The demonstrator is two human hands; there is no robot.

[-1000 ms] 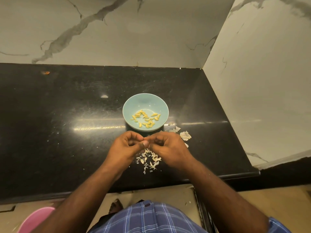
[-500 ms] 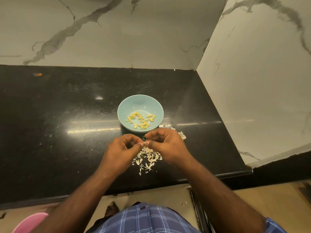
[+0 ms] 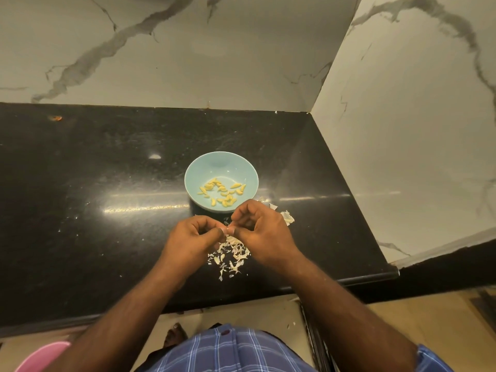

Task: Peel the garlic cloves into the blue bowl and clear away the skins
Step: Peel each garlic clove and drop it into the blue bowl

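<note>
— What do we have at our fingertips?

— Our left hand [image 3: 192, 238] and right hand [image 3: 264, 232] meet thumb to thumb above the counter [image 3: 94, 210], fingers curled in. Between the thumbs and forefingers we pinch a small pale garlic clove [image 3: 229, 230]; it is too small for us to tell how much skin is left on it.

— And right beneath?

— A heap of papery skins [image 3: 232, 255] lies on the counter under our hands, close to its front edge. A few larger skin pieces [image 3: 287, 217] show just past our right hand, toward the counter's right edge.

— Where is the bowl?

— The blue bowl [image 3: 198, 173] stands just beyond our hands, nearer the right edge than the left, well clear of the back edge. Yellow peeled cloves [image 3: 222, 193] are scattered across its bottom.

— Anything further out?

— Marble walls [image 3: 241, 49] rise at the back and right edges and meet at the far right corner. Below the front edge we see our blue checked shirt [image 3: 228, 350] and a pink object [image 3: 40, 357] at lower left.
</note>
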